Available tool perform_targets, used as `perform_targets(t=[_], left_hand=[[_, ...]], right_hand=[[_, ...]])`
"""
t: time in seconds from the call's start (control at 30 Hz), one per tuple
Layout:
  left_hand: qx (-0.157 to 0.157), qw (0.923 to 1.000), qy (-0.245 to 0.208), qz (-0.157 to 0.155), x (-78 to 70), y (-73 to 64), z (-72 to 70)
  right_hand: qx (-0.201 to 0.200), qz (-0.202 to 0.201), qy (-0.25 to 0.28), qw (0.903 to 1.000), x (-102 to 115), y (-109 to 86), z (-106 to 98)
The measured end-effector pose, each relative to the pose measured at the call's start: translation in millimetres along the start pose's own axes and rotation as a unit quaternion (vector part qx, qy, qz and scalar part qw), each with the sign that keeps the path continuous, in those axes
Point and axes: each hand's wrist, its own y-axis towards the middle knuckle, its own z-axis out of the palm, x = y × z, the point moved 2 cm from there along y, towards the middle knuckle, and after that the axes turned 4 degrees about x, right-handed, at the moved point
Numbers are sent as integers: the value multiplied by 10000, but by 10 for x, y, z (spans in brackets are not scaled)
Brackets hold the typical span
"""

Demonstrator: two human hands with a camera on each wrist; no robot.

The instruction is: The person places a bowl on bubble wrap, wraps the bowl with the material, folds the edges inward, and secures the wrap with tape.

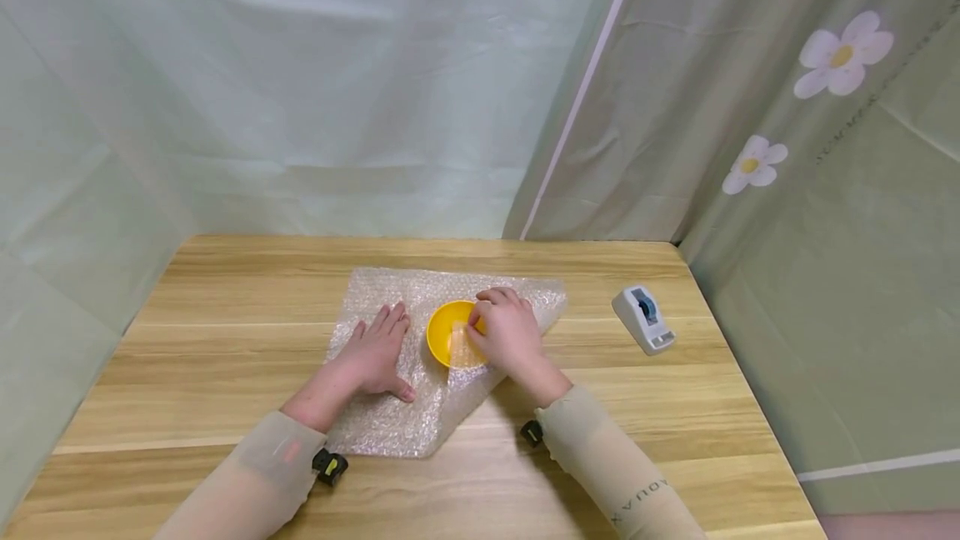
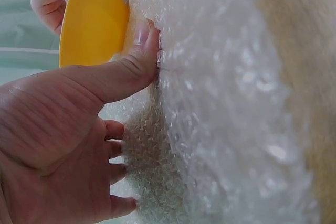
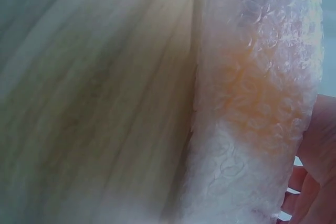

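A yellow bowl (image 1: 442,333) stands upright on a sheet of clear bubble wrap (image 1: 390,432). My left hand (image 1: 375,357) lies spread on the sheet to the left of the bowl, its fingertips and thumb touching the wrap. In the left wrist view, the thumb (image 2: 128,72) is close to the side of the bowl (image 2: 94,22). At the bowl's right rim my right hand (image 1: 510,332) pinches the folded-over part of the wrap, which partly covers the bowl. Through that raised flap (image 3: 262,93) the bowl shows as a blurred yellow patch; the right fingertips are hidden there.
A grey-white tape dispenser (image 1: 645,319) with a blue roll stands on the wooden table (image 1: 225,340), right of the wrap. Curtains (image 1: 360,107) hang behind the table and along its sides. A small black device (image 1: 330,467) is strapped at the left wrist.
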Motion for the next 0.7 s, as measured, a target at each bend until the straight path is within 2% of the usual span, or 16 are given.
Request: perform_targets(t=[0.47, 0.7], left_hand=[[-4, 10000, 22, -10, 30, 29, 13], [-64, 10000, 62, -21, 101, 99, 95]], right_hand=[[208, 63, -281, 9994, 42, 17, 15], [163, -51, -307, 9994, 53, 32, 30]])
